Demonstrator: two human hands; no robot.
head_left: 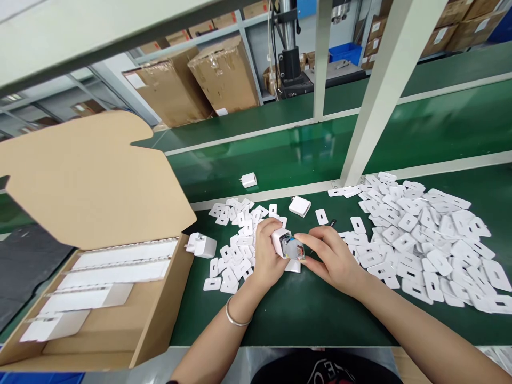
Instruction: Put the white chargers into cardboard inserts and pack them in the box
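My left hand (pixel 267 252) is closed around a white charger shell (pixel 279 239) whose open end shows grey and orange inner parts (pixel 293 247). My right hand (pixel 333 256) meets it from the right, its fingertips pinched on those inner parts at the shell's mouth. Both hands hover just above the green mat (pixel 304 309) at the bench's middle. A small pile of flat white cover plates (pixel 236 240) lies left of my hands, and a far larger pile (pixel 424 234) spreads to the right. A metal bangle (pixel 234 319) rings my left wrist.
An open cardboard box (pixel 108 298) with white dividers stands at the left, its flap raised. Closed white chargers lie near it (pixel 202 246), behind my hands (pixel 300 206) and on the conveyor belt (pixel 248 180). A slanted white frame post (pixel 380 96) rises behind the large pile.
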